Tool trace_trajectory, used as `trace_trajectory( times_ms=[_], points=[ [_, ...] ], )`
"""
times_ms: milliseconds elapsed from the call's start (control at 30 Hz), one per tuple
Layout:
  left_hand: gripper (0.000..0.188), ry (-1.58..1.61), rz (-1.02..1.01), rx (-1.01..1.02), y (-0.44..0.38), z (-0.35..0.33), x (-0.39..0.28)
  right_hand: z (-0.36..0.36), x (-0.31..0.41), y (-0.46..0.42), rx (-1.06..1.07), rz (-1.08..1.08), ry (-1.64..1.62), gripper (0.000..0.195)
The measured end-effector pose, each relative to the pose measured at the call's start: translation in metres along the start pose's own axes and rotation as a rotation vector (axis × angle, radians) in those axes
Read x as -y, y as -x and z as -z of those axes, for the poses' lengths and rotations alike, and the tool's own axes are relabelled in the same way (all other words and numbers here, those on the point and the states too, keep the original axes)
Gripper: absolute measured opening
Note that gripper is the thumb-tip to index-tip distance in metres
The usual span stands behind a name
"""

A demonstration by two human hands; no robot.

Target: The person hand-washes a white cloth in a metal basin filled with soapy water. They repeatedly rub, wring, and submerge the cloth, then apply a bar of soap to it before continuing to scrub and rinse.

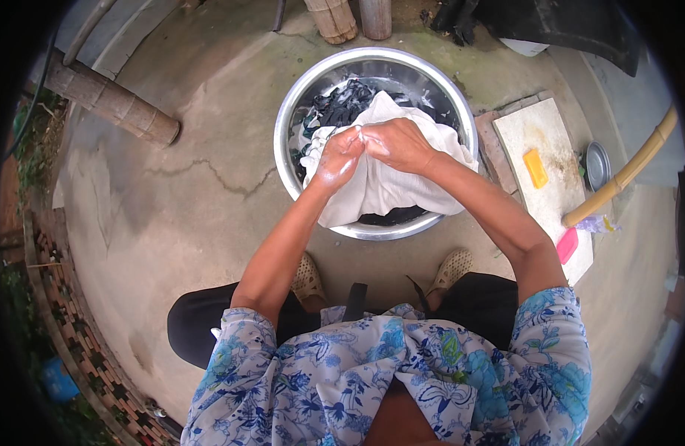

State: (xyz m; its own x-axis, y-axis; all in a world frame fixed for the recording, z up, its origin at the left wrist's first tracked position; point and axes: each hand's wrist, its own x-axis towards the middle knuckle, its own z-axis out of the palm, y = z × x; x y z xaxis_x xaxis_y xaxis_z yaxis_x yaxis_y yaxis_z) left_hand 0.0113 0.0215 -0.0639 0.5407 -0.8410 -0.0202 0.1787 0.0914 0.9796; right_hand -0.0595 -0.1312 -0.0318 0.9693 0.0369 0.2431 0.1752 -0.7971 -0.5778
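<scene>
A wide metal basin (377, 231) stands on the ground in front of me, with dark wet clothes (348, 103) and suds inside. A white cloth (398, 187) lies over them and hangs over the near rim. My left hand (341, 156) and my right hand (398, 145) meet above the basin, both closed on the white cloth, knuckles close together. White suds cover parts of both hands. The fingertips are mostly hidden.
To the right, a stone slab (543, 131) holds a yellow bar (535, 168) and a pink object (566, 246). A bamboo pole (626, 173) leans over it, near a metal lid or dish (597, 166). Bamboo posts (331, 19) stand beyond the basin; another (119, 108) is at left.
</scene>
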Motion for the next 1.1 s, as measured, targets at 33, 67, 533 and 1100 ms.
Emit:
trace_trajectory(
  times_ms=[33, 67, 533, 1100],
  points=[
    [0.018, -0.028, -0.007, -0.014, -0.003, 0.001, 0.000, 0.009, -0.008, -0.002, 0.062, -0.070, 0.131, 0.020],
    [0.017, -0.055, -0.013, -0.027, -0.007, 0.003, 0.000, 0.010, -0.010, -0.005, 0.034, -0.072, 0.115, 0.021],
    [0.016, -0.195, -0.012, 0.012, -0.007, 0.007, 0.002, 0.007, -0.004, -0.002, 0.099, -0.083, 0.132, 0.017],
    [0.020, -0.181, -0.050, 0.107, -0.005, 0.016, 0.009, 0.008, 0.025, -0.006, 0.124, -0.029, 0.128, 0.018]
  ],
)
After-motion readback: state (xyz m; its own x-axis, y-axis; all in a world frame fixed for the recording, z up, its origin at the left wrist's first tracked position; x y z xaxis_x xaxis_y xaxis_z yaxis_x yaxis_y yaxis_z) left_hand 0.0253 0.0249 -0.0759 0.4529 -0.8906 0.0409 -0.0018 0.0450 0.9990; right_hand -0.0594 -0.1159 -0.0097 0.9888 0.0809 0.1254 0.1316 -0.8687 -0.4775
